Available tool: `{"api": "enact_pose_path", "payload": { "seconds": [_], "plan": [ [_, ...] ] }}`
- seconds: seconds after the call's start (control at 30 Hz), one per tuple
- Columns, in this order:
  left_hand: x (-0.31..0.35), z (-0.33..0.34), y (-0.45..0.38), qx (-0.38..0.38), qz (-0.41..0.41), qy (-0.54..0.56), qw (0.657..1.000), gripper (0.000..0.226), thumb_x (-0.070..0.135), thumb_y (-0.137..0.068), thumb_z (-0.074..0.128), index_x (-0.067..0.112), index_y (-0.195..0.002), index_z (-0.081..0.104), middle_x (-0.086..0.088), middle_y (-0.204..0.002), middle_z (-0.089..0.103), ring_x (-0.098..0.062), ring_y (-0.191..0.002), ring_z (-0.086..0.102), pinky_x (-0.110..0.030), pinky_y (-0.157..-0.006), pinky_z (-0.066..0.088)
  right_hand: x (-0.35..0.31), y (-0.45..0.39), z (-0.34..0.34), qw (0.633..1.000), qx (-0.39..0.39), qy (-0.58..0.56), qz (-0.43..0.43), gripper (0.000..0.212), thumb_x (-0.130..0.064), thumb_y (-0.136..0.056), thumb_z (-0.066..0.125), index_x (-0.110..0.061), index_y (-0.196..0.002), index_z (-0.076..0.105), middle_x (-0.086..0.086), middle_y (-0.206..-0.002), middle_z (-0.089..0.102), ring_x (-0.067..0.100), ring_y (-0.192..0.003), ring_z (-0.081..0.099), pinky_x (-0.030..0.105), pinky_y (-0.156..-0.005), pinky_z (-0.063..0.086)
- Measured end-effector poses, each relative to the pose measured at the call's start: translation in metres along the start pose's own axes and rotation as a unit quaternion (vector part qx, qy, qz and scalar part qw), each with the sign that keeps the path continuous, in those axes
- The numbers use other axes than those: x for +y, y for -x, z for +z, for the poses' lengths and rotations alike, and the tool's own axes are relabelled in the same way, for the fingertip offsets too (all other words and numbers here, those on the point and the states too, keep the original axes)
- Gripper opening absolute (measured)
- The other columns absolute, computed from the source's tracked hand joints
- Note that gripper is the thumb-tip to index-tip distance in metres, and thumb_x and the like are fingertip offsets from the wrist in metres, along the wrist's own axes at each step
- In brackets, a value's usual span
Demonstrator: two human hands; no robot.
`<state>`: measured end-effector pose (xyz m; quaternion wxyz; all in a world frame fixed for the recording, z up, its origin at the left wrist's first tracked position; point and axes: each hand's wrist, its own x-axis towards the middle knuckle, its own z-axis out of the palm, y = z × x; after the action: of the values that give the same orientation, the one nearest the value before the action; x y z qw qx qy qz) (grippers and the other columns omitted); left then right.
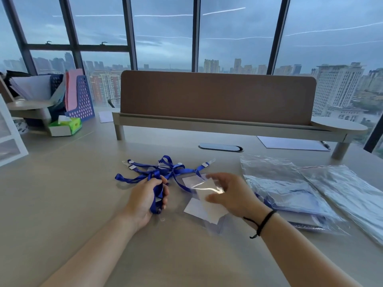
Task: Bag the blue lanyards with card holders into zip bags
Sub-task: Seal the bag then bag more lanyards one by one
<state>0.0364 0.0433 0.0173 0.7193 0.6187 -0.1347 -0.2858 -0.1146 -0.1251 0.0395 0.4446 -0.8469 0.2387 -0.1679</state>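
The desk (62,193) carries a long brown divider panel (217,96) along its far edge. Toward the right edge lie clear zip bags (342,187), one stack already holding blue straps. Near the middle sits a tangle of blue lanyards (165,168), their clips spread toward the far edge. Just nearer lie clear card holders (205,206) with white inserts. The left hand (145,199) grips a bunched lanyard strap in curled fingers. The right hand (230,195), blurred, hovers over the card holders with fingers spread and relaxed.
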Motion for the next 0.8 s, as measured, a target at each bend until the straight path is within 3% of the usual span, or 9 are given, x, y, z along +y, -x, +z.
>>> {"api": "enact_pose_path", "payload": {
  "seconds": [0.1,0.3,0.37,0.43,0.53,0.6,0.7,0.8],
  "plan": [
    [0.001,0.009,0.0,-0.008,-0.018,-0.008,1.0,0.018,0.013,-0.098,0.041,0.014,-0.087,0.056,-0.006,-0.065,0.056,-0.02,-0.05,0.047,-0.027,-0.044,0.038,0.011,0.009,-0.011,0.986,0.015,-0.157,0.046,0.029,-0.006,-0.083,0.074,-0.016,-0.11,0.072,0.001,-0.093,0.078,0.022,-0.083,0.073,0.046,-0.083,0.059],
    [-0.002,0.055,0.009,-0.113,-0.092,0.011,0.989,0.023,0.013,-0.1,0.044,0.004,-0.098,0.065,-0.015,-0.082,0.068,-0.031,-0.066,0.064,-0.036,-0.054,0.054,0.013,0.027,-0.009,0.913,-0.029,-0.392,0.105,0.024,-0.005,-0.089,0.066,-0.003,-0.113,0.067,0.019,-0.107,0.073,0.032,-0.095,0.07,0.042,-0.08,0.059],
    [-0.007,0.071,0.012,-0.157,-0.119,-0.002,0.98,0.032,0.019,-0.1,0.045,0.003,-0.11,0.071,-0.022,-0.102,0.074,-0.038,-0.09,0.071,-0.045,-0.072,0.06,0.014,0.031,-0.003,0.915,-0.02,-0.393,0.088,0.029,-0.008,-0.085,0.071,0.001,-0.112,0.066,0.021,-0.105,0.073,0.039,-0.1,0.069,0.051,-0.087,0.056],
    [-0.011,0.081,0.014,-0.189,-0.135,0.013,0.973,0.038,0.025,-0.099,0.045,0.004,-0.119,0.069,-0.026,-0.117,0.069,-0.039,-0.103,0.068,-0.047,-0.085,0.057,0.015,0.034,0.0,0.93,0.009,-0.363,0.063,0.034,-0.011,-0.08,0.077,0.005,-0.108,0.065,0.019,-0.098,0.075,0.039,-0.096,0.071,0.052,-0.083,0.057],
    [-0.014,0.083,0.014,-0.229,-0.15,0.065,0.96,0.042,0.029,-0.09,0.054,0.003,-0.119,0.069,-0.026,-0.113,0.068,-0.037,-0.099,0.065,-0.048,-0.089,0.053,0.017,0.034,0.004,0.957,0.044,-0.283,0.041,0.035,-0.019,-0.075,0.083,0.001,-0.096,0.066,0.008,-0.084,0.077,0.024,-0.075,0.074,0.029,-0.058,0.056],
    [-0.016,0.081,0.014,-0.26,-0.169,0.111,0.944,0.045,0.034,-0.091,0.053,0.005,-0.121,0.069,-0.021,-0.111,0.065,-0.035,-0.099,0.06,-0.047,-0.093,0.046,0.018,0.033,0.009,0.971,0.059,-0.231,0.019,0.033,-0.024,-0.074,0.085,-0.001,-0.085,0.065,0.002,-0.074,0.072,0.015,-0.064,0.07,0.022,-0.053,0.051],
    [-0.017,0.077,0.014,-0.292,-0.19,0.167,0.922,0.05,0.043,-0.095,0.045,0.009,-0.124,0.068,-0.015,-0.111,0.065,-0.03,-0.1,0.059,-0.045,-0.098,0.041,0.018,0.033,0.016,0.976,0.075,-0.203,-0.005,0.035,-0.026,-0.074,0.085,-0.003,-0.081,0.059,0.013,-0.08,0.068,0.025,-0.075,0.07,0.034,-0.057,0.06],
    [-0.015,0.072,0.017,-0.309,-0.164,0.189,0.918,0.062,0.047,-0.089,0.05,0.005,-0.134,0.059,-0.021,-0.127,0.055,-0.038,-0.115,0.051,-0.051,-0.11,0.034,0.015,0.036,0.019,0.977,0.078,-0.197,-0.011,0.033,-0.027,-0.074,0.084,-0.011,-0.096,0.066,0.005,-0.087,0.073,0.022,-0.082,0.072,0.041,-0.068,0.062]
  ]
}}
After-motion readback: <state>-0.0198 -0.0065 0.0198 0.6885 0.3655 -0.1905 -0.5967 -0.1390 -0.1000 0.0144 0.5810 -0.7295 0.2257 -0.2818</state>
